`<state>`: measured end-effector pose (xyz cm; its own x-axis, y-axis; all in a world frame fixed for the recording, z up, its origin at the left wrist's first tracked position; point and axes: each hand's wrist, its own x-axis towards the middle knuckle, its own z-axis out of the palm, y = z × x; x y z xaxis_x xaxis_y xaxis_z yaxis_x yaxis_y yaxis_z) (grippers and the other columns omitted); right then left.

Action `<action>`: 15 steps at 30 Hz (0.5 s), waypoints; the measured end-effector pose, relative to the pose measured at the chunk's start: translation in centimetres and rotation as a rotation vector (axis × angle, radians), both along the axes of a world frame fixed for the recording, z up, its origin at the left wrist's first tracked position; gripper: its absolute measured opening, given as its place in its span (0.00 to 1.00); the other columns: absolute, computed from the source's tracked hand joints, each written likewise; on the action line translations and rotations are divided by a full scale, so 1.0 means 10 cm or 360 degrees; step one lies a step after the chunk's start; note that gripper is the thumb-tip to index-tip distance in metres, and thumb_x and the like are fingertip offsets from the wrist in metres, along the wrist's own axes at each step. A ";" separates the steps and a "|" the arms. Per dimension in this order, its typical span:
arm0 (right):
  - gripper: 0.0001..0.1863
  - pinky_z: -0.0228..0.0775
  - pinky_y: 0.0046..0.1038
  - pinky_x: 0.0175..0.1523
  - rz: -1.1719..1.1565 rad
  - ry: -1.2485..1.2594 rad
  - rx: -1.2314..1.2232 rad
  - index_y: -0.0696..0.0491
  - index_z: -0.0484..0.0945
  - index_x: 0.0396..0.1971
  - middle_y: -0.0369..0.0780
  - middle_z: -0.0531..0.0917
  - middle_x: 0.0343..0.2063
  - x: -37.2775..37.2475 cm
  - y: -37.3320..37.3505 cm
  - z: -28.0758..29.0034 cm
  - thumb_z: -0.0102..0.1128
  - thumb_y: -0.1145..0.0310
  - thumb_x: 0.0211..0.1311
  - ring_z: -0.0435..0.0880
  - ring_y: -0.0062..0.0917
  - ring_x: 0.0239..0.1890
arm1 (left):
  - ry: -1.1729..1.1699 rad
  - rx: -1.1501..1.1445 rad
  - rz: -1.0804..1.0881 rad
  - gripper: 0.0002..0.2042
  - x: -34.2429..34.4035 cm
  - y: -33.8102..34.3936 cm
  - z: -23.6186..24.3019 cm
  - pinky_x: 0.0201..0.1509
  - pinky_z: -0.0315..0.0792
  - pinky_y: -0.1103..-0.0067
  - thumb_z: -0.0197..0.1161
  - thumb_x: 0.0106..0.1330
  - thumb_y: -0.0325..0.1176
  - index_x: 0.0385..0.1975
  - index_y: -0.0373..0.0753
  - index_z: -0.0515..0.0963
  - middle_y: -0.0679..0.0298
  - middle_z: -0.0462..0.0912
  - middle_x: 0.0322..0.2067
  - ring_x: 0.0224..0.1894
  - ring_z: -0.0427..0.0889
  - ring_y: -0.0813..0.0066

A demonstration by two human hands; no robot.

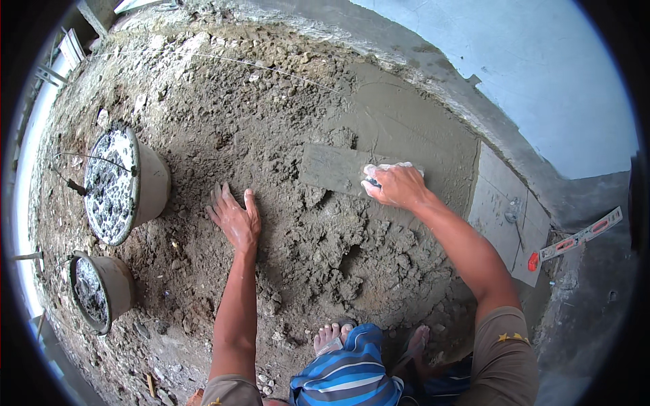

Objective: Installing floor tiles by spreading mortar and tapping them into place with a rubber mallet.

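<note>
My right hand (399, 184) is closed around the handle of a long, flat plastering float (330, 169). Its grey blade lies across the mortar, and the hand covers the grip. Beyond and to the right of the blade, wet mortar (413, 115) is spread smooth; on the near side lies rough, lumpy mortar (365, 254) with a few dark hollows. My left hand (235, 220) rests palm down on the brown, crumbly ground, fingers spread and holding nothing. It is well to the left of the float.
Two buckets of grey mix, a larger one (154, 183) and a smaller one (122, 284), stand at left. Pale tiles (493, 196) border the mortar at right, near a spirit level (592, 231) and a red object (533, 261). A string (237, 61) crosses the far ground below the wall (535, 74).
</note>
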<state>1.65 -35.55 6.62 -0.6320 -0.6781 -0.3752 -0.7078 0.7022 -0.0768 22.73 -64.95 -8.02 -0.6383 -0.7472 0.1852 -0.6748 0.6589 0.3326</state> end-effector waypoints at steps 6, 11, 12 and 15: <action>0.21 0.80 0.48 0.50 -0.0360 0.0042 -0.0434 0.51 0.86 0.50 0.53 0.89 0.36 -0.72 -0.04 -0.26 0.64 0.52 0.65 0.88 0.52 0.41 | -0.0007 -0.0026 -0.0008 0.32 0.01 0.01 0.00 0.82 0.46 0.51 0.54 0.77 0.55 0.70 0.37 0.65 0.50 0.67 0.72 0.77 0.60 0.53; 0.21 0.78 0.48 0.53 -0.0594 -0.0365 -0.0603 0.53 0.84 0.51 0.57 0.88 0.37 -0.06 0.02 -0.18 0.63 0.55 0.64 0.87 0.55 0.44 | -0.0002 -0.0037 -0.0001 0.31 0.00 0.03 0.01 0.82 0.47 0.51 0.55 0.77 0.54 0.70 0.38 0.65 0.50 0.67 0.72 0.77 0.60 0.53; 0.21 0.77 0.49 0.53 -0.0566 -0.0469 -0.0532 0.53 0.84 0.51 0.57 0.87 0.37 0.16 0.10 -0.12 0.62 0.55 0.64 0.87 0.55 0.44 | -0.0002 -0.0021 -0.0006 0.31 0.00 0.02 0.01 0.82 0.47 0.51 0.55 0.77 0.54 0.70 0.38 0.65 0.50 0.66 0.72 0.77 0.60 0.53; 0.21 0.78 0.49 0.51 -0.0434 -0.0610 -0.0366 0.52 0.85 0.49 0.55 0.88 0.37 0.58 0.28 0.06 0.62 0.53 0.65 0.87 0.54 0.43 | -0.0020 -0.0009 -0.0003 0.32 0.00 0.02 0.01 0.82 0.45 0.53 0.51 0.78 0.57 0.71 0.38 0.65 0.51 0.65 0.73 0.77 0.60 0.54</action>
<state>7.44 -32.70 7.21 -0.6434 -0.6003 -0.4750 -0.3924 0.7915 -0.4686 22.78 -64.75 -7.89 -0.6418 -0.7451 0.1815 -0.6778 0.6618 0.3202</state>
